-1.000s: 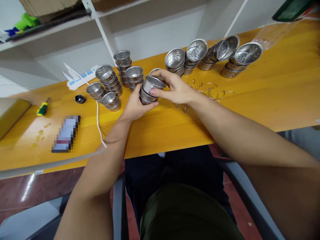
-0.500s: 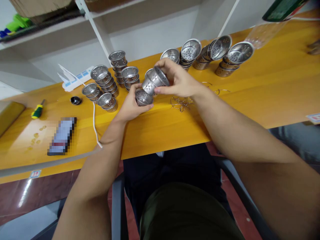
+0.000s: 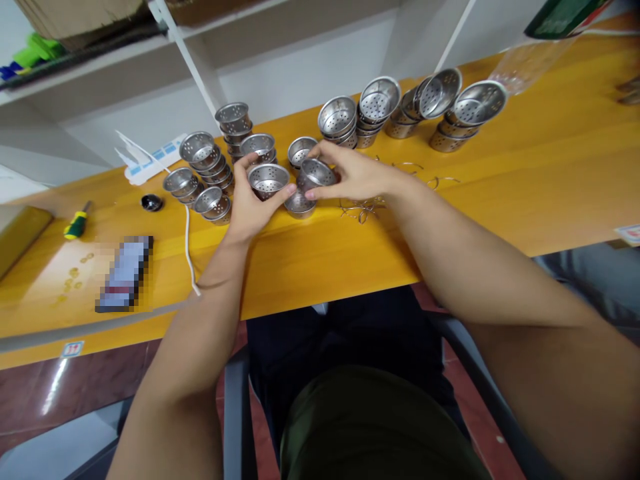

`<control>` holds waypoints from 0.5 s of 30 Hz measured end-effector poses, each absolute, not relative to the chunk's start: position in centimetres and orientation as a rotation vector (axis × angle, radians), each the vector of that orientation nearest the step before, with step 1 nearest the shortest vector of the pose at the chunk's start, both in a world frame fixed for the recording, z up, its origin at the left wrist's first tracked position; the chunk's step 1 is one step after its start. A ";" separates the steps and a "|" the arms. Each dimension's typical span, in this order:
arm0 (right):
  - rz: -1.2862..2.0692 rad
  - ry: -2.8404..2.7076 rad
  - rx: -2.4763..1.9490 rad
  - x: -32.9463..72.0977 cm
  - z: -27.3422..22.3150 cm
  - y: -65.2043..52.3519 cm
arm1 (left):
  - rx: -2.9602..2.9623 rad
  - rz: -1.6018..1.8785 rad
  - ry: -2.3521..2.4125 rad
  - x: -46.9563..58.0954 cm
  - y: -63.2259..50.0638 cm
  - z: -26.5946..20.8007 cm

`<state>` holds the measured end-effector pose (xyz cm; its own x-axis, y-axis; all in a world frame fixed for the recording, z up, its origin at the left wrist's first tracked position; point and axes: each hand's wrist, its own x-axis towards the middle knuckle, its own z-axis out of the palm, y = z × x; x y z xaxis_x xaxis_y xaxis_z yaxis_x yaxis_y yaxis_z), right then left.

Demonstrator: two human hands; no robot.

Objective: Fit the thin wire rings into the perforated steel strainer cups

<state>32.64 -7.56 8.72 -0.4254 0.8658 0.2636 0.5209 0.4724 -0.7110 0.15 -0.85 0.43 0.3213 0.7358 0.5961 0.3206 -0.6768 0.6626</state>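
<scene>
My left hand (image 3: 253, 197) is closed around a perforated metal cup (image 3: 269, 179), its open mouth facing up. My right hand (image 3: 340, 172) grips a second perforated cup (image 3: 317, 173) between thumb and fingers. This one sits directly over another perforated cup (image 3: 301, 204) on the table; whether they touch I cannot tell. Just behind my hands stands a small metal cup (image 3: 301, 151), partly covered by my right fingers. A stack of cups (image 3: 257, 145) is close behind my left fingers. Thin bent wires (image 3: 363, 211) lie beneath my right wrist.
More cup stacks stand at left (image 3: 200, 152) and along the back right (image 3: 380, 100). A phone (image 3: 125, 273), a screwdriver (image 3: 77, 225), a black round cap (image 3: 152, 202), a white cable (image 3: 189, 247) and a power strip (image 3: 156, 160) lie left. A clear plastic container (image 3: 530, 67) stands far right.
My hands have moved apart. My left hand now holds a cup further left, while my right hand has lowered its cup, turned more upright, over the one on the table.
</scene>
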 end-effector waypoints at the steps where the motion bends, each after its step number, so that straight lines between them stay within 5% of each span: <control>1: 0.708 -2.096 -1.152 33.3 8.9 -7.4 | 2.165 1.323 0.936 0.2 -0.7 0.3; 15: 0.548 -2.205 -1.538 33.7 7.6 -6.2 | 2.181 1.306 0.881 1.5 -1.9 1.4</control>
<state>33.73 -6.22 7.56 -0.3181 0.9431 0.0966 0.7883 0.3197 -0.5257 1.47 -1.94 1.40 0.3485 0.7159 0.6050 0.2926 -0.6963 0.6554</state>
